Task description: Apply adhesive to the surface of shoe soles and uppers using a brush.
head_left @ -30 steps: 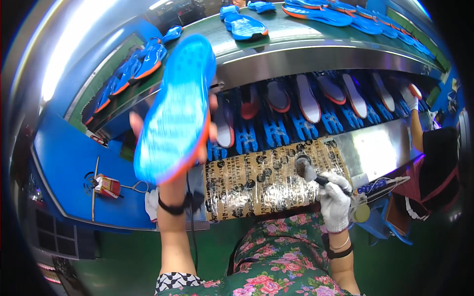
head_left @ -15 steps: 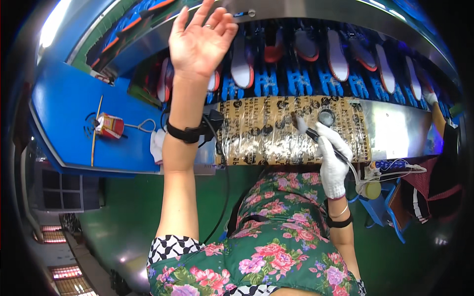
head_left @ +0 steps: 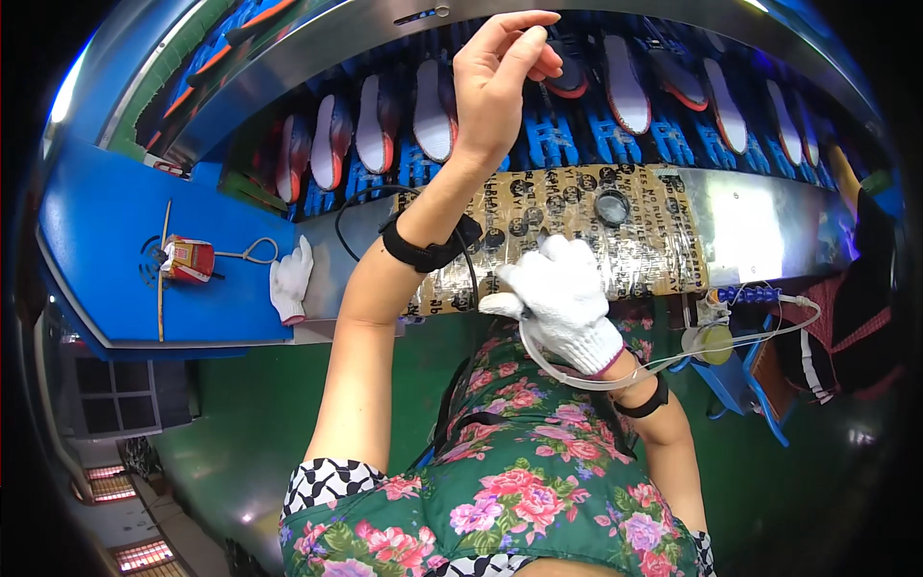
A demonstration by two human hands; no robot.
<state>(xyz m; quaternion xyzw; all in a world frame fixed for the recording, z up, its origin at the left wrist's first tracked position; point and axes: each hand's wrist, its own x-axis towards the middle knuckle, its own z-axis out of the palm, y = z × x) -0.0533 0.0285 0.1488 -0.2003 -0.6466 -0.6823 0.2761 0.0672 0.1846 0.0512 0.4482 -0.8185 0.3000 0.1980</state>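
Note:
My left hand (head_left: 495,91) is bare and raised over the row of shoes. Its fingers are half curled, with thumb and forefinger apart, and nothing shows between them. A shoe (head_left: 569,79) with a red-edged sole lies just beside its fingertips. My right hand (head_left: 562,298), in a white knit glove, is closed round a brush above the taped bench top (head_left: 663,231). The glove hides most of the brush; a clear tube (head_left: 548,370) runs from it past my wrist. A small round dark-rimmed cup (head_left: 612,207) stands on the bench beyond this hand.
Several shoes with pale soles up, such as one shoe (head_left: 375,125), lie on blue holders (head_left: 553,144) under a metal hood (head_left: 361,38). An empty white glove (head_left: 290,281) and a red box (head_left: 189,261) lie at the left. A co-worker's arm (head_left: 846,178) reaches in at the right.
My left hand has moved right over the shoes and its fingers have curled. My right hand has come left and turned, hiding the brush that showed before. The shoes appear shifted in view.

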